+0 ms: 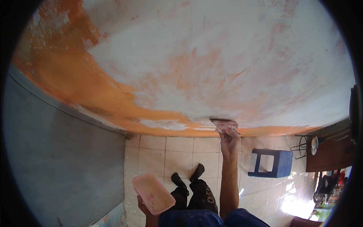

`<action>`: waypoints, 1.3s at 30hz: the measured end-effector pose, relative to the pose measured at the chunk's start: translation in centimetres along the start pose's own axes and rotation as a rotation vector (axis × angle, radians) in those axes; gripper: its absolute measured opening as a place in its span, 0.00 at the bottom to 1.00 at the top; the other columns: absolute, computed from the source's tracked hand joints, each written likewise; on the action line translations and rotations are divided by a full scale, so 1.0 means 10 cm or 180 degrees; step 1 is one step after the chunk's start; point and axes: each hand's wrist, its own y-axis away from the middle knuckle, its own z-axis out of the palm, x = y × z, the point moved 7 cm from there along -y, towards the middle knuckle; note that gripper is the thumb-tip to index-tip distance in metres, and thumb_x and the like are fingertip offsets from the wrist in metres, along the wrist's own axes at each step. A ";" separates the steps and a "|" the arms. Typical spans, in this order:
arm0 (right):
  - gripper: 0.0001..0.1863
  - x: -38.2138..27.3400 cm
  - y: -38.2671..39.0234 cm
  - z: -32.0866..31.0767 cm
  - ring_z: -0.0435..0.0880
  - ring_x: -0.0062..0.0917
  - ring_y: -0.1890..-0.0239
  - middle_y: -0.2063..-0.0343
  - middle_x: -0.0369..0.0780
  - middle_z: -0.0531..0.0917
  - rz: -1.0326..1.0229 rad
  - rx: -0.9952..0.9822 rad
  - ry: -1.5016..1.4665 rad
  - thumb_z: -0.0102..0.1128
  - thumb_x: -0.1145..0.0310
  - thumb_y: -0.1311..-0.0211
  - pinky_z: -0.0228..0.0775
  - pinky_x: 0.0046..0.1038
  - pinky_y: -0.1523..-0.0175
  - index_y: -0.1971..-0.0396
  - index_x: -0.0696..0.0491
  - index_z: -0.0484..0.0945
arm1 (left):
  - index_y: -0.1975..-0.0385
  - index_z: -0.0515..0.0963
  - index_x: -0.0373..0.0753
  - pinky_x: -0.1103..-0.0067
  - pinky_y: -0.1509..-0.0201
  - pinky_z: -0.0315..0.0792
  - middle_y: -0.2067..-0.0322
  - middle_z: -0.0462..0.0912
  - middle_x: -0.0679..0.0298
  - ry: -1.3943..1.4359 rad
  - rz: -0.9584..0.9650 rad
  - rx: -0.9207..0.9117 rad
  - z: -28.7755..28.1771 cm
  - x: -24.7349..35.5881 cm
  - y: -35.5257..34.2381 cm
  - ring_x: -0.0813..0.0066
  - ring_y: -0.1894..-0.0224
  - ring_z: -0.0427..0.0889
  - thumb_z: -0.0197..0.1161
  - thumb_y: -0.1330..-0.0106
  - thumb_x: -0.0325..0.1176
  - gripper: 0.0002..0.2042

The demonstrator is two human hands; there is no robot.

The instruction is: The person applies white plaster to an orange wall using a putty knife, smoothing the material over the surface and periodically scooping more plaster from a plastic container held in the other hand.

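Your right hand (pixel 229 142), 4 o'clock: gripping scraper (pixel 224 125) against wall (pixel 151 49) | your left hand (pixel 143 206), 7 o'clock: holding tray (pixel 165 206) by its side | stool (pixel 283 163): farther out, 4 o'clock

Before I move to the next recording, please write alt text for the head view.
A person's right hand holds a smeared flat spreader low against an orange wall largely coated in white, while the left hand holds a rectangular pink tub. A blue plastic stool stands on the pale tiled floor to the right.
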 end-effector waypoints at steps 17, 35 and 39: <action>0.07 0.19 -0.37 -0.02 0.74 0.38 0.65 0.71 0.51 0.76 0.0352 -0.0166 0.0402 0.44 0.84 0.58 0.68 0.42 0.52 0.76 0.67 0.69 | 0.44 0.57 0.45 0.58 0.49 0.65 0.49 0.65 0.59 -0.0050 0.0096 0.0035 0.01 -0.02 0.09 0.57 0.50 0.68 0.44 0.42 0.57 0.30; 0.15 1.24 -0.59 -1.46 0.73 0.32 0.57 0.60 0.46 0.73 0.0788 0.0735 0.0548 0.42 0.81 0.46 0.68 0.40 0.49 0.56 0.63 0.65 | 0.44 0.57 0.45 0.59 0.47 0.63 0.48 0.65 0.59 -0.0038 -0.0040 -0.0016 0.04 -0.04 0.06 0.57 0.48 0.67 0.42 0.41 0.57 0.30; 0.14 0.92 -0.80 -1.18 0.75 0.31 0.59 0.63 0.44 0.75 0.0478 -0.0112 0.0344 0.45 0.81 0.47 0.68 0.41 0.48 0.58 0.62 0.67 | 0.43 0.57 0.45 0.59 0.47 0.63 0.47 0.65 0.59 -0.0094 -0.0154 -0.0132 0.13 -0.10 0.07 0.57 0.48 0.67 0.43 0.41 0.57 0.30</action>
